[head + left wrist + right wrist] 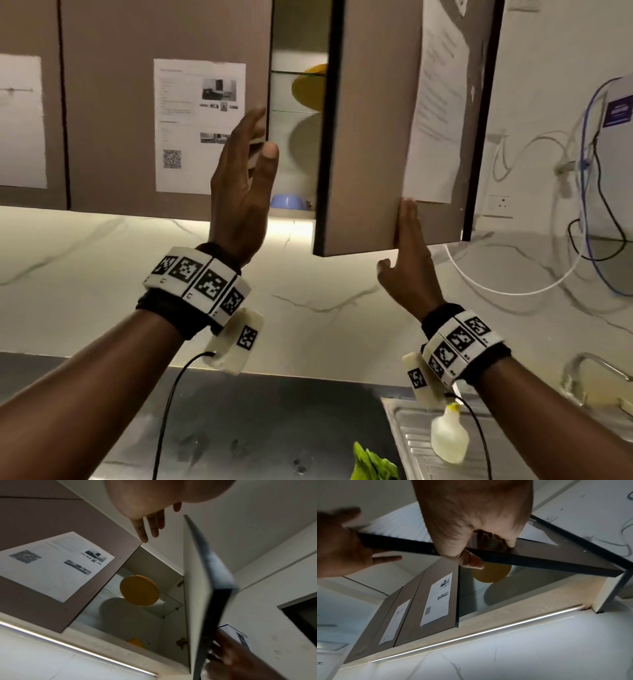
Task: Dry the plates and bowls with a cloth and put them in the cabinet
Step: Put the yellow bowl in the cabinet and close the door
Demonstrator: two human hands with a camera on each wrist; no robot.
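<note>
Head view, nearest first: a green cloth [375, 462] lies on the dark counter [257, 418] at the bottom edge, and just right of it a pale spray bottle [449, 437] stands on the ridged drainboard of the sink [411, 442]. The cloth lying down there, with neither hand holding any dish, suggests the drying is finished or paused.

Farther up, the right hand [409, 260] meets the lower edge of the open cabinet door [370, 137]. Its fingers lie straight up the outer face; the right wrist view shows the thumb under the dark bottom edge, so the door is lightly pinched between thumb and fingers, a hold suited to swinging it on its hinges. Whether the door is being opened or shut I cannot tell.

The left hand [245, 178] is raised in front of the gap between the closed left door and the open one, fingers straight and loosely apart, holding nothing and seemingly touching nothing, though the view there is blurred. It is probably kept clear of the door's path.

Farthest back, inside the cabinet [298, 41], a yellow plate [310, 87] rests on a glass shelf, and a blue bowl [289, 201] sits on the cabinet floor. A printed sheet [198, 123] is stuck on the closed door.
</note>
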